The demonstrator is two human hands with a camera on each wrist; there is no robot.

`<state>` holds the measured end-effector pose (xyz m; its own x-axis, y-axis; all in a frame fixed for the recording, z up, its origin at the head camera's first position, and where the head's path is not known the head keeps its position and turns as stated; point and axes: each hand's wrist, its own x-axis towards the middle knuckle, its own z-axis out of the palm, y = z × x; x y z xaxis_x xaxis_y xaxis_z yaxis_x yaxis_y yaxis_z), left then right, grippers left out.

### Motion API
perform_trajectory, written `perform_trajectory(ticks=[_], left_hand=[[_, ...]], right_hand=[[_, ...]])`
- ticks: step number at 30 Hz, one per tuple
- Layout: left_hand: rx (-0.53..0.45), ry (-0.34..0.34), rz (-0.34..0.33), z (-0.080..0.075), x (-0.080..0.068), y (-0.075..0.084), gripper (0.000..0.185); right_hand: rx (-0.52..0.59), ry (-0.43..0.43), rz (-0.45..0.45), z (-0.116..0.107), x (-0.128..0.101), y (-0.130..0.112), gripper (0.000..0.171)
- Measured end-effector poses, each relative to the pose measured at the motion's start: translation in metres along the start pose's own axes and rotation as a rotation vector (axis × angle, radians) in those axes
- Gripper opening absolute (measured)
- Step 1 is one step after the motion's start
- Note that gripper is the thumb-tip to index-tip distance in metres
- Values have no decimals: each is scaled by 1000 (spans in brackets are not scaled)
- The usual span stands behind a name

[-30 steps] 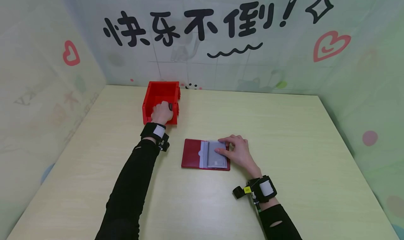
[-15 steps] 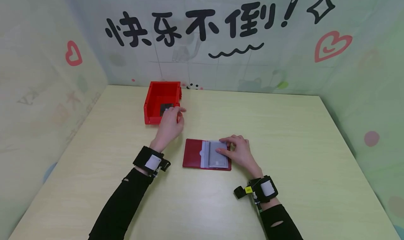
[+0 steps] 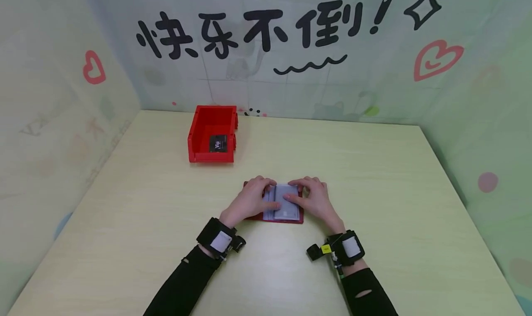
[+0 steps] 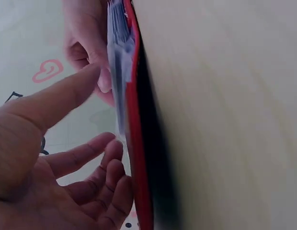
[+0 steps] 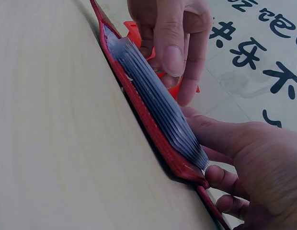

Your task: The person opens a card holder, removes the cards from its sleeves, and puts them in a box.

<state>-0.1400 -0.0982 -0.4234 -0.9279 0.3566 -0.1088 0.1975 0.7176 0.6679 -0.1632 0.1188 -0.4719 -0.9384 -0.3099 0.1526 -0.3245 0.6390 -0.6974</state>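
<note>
A red card holder [image 3: 301,218] lies spread on the table, its clear plastic sleeves [image 3: 287,212] stacked on the right half. My right hand [image 3: 317,203] holds its right side, thumb on the top sleeve and fingers at the edge; the right wrist view shows the thumb [image 5: 211,132] against the sleeve edges. Over the left half is my left hand [image 3: 249,200], its thumb reaching toward the sleeves. In the left wrist view that hand's thumb [image 4: 67,98] and fingers are spread apart with nothing between them. It covers much of the red left cover.
Farther back on the left stands a red plastic bin [image 3: 192,145]. Inside it lies a black card [image 3: 218,143] marked "Vip". A printed cloth backdrop [image 3: 266,89] rises behind the table [image 3: 374,177] and along both sides.
My left hand has come out of the red bin and moved toward me and right, over the card holder. The black card now shows fully in the bin. My right hand has stayed put.
</note>
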Motion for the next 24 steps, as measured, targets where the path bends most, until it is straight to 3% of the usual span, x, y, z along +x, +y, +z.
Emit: perform_trajectory(ticks=[10, 15, 24], left_hand=[[-29, -31, 1, 4, 0, -11, 74], [26, -67, 6, 4, 3, -10, 85], [11, -65, 0, 4, 5, -8, 83]], right_hand=[[14, 0, 6, 1, 0, 0, 37], [27, 22, -9, 2, 0, 1, 36], [63, 53, 14, 2, 2, 1, 33]])
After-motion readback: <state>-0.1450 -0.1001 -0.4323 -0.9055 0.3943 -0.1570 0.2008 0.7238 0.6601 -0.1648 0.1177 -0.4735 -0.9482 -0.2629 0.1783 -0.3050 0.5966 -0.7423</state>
